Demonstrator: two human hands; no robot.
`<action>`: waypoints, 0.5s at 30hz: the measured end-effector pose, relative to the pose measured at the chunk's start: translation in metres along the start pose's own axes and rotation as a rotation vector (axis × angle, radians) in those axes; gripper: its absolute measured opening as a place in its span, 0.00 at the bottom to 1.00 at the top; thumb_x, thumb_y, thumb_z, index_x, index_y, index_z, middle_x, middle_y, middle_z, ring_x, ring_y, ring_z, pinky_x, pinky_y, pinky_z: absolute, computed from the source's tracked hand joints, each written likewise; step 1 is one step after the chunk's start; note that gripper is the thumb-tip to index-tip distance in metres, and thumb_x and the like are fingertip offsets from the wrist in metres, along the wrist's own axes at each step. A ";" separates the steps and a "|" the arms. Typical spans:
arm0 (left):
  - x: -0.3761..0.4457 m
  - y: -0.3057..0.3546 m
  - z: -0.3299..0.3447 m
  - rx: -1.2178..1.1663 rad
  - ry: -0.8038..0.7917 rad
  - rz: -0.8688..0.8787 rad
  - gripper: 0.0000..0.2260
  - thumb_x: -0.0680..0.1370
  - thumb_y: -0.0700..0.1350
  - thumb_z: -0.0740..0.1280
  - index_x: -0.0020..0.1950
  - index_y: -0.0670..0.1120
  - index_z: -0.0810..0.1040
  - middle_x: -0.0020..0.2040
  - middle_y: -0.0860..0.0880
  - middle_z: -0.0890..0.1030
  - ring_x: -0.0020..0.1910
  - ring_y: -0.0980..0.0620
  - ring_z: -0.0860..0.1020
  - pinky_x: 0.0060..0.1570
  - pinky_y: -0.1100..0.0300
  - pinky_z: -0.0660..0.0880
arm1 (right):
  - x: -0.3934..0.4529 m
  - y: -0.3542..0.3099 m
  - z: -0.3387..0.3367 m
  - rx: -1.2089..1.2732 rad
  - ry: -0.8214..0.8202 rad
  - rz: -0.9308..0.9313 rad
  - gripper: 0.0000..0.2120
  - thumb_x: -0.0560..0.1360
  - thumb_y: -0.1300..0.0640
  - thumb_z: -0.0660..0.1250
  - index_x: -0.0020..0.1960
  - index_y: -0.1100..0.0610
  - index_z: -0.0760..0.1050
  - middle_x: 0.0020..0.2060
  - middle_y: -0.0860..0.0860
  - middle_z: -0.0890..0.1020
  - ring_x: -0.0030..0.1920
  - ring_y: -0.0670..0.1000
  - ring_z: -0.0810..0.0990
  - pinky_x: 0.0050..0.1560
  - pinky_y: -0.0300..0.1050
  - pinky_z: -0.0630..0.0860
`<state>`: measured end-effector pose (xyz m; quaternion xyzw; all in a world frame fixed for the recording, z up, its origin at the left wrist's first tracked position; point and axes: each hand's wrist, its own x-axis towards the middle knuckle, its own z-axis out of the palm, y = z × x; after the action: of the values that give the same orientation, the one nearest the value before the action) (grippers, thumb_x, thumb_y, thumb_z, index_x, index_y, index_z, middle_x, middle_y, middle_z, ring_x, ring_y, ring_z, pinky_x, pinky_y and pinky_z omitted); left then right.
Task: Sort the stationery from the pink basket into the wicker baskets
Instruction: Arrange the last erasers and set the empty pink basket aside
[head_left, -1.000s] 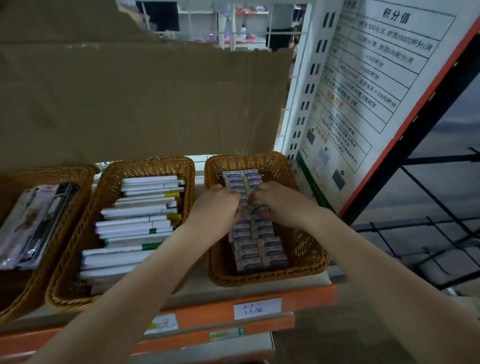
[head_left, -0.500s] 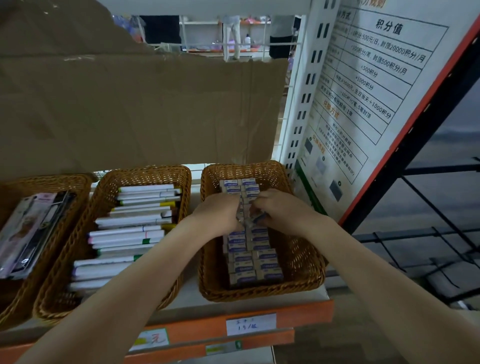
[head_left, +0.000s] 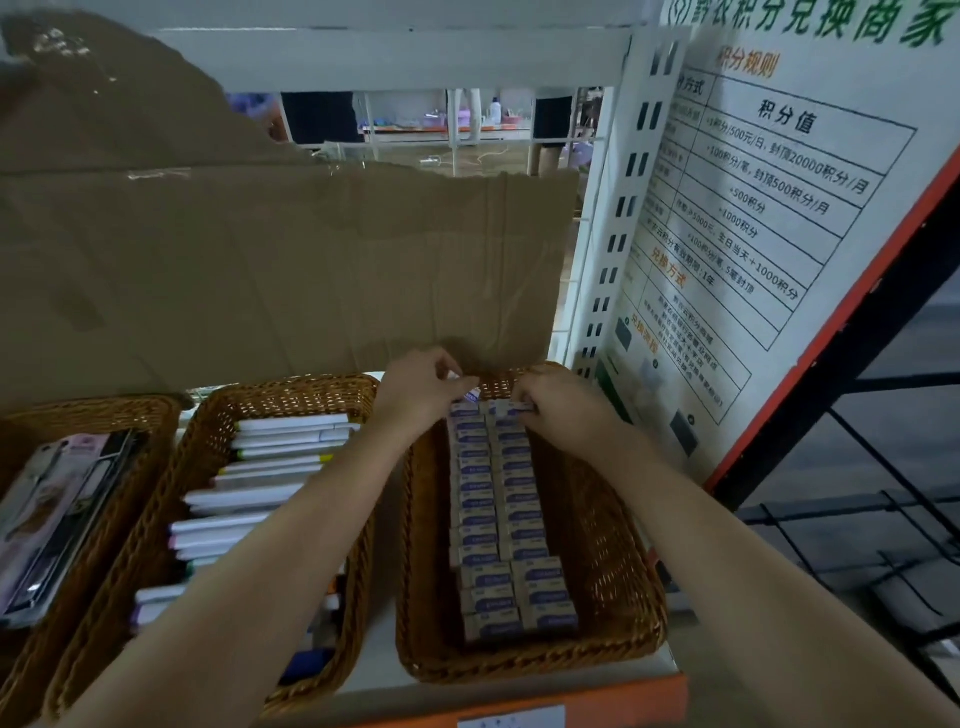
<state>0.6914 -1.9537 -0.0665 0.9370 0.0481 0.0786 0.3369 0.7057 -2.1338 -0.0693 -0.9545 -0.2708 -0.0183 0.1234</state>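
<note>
Boxy erasers (head_left: 503, 525) in woven wicker basket (head_left: 613, 566)

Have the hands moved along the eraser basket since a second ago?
Yes. Both the left hand and right hand moved from the middle of the eraser basket toward its far end.

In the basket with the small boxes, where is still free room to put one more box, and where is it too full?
In the right wicker basket, bare weave shows between the rows of small boxes and its right wall, and a narrower strip along its left wall. The far end is crowded: the left hand and right hand work there. The middle basket is full of pens.
</note>
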 end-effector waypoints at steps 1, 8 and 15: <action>0.002 -0.001 0.004 0.025 0.004 -0.014 0.10 0.74 0.55 0.70 0.47 0.50 0.77 0.45 0.53 0.76 0.44 0.56 0.74 0.36 0.63 0.66 | 0.005 -0.001 0.001 -0.013 -0.008 0.008 0.08 0.77 0.54 0.65 0.52 0.56 0.76 0.49 0.51 0.75 0.51 0.50 0.73 0.43 0.41 0.66; 0.005 -0.008 0.022 0.381 0.033 0.147 0.12 0.77 0.52 0.66 0.52 0.45 0.77 0.51 0.45 0.81 0.52 0.46 0.76 0.46 0.55 0.67 | 0.022 -0.003 0.008 -0.054 -0.023 0.007 0.10 0.78 0.54 0.63 0.57 0.57 0.75 0.53 0.52 0.75 0.56 0.51 0.71 0.53 0.47 0.71; 0.008 -0.015 0.024 0.684 -0.023 0.280 0.17 0.81 0.55 0.56 0.59 0.45 0.75 0.58 0.45 0.78 0.60 0.46 0.71 0.57 0.55 0.64 | 0.024 -0.003 0.012 -0.042 -0.037 -0.004 0.09 0.78 0.54 0.63 0.55 0.56 0.75 0.52 0.52 0.75 0.56 0.52 0.71 0.53 0.46 0.70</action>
<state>0.7035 -1.9559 -0.0934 0.9938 -0.0611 0.0927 -0.0094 0.7243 -2.1155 -0.0778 -0.9565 -0.2747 -0.0066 0.0981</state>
